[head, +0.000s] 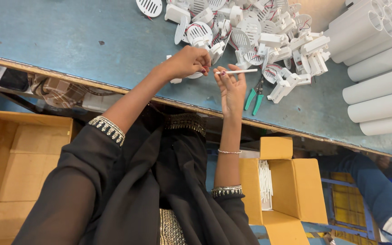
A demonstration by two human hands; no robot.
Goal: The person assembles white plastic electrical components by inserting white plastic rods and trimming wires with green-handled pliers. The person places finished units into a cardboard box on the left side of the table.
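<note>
Your right hand (231, 88) pinches a thin white stick (237, 71) between fingertips, held level just above the blue bench (69, 41). Your left hand (189, 61) is closed around a small white slotted part (191, 75), mostly hidden by the fingers; stick tip and part sit close together, and contact cannot be confirmed.

Judgement: this unit is mid-assembly, not finished. A large heap of white slotted parts with red wires (250, 31) lies beyond your hands, so much work appears to remain. More sticks stand in the open carton (265, 181) below the bench edge. Green-handled pliers (255, 97) lie unused beside your right hand; white tubes (377, 68) are stacked at right.
</note>
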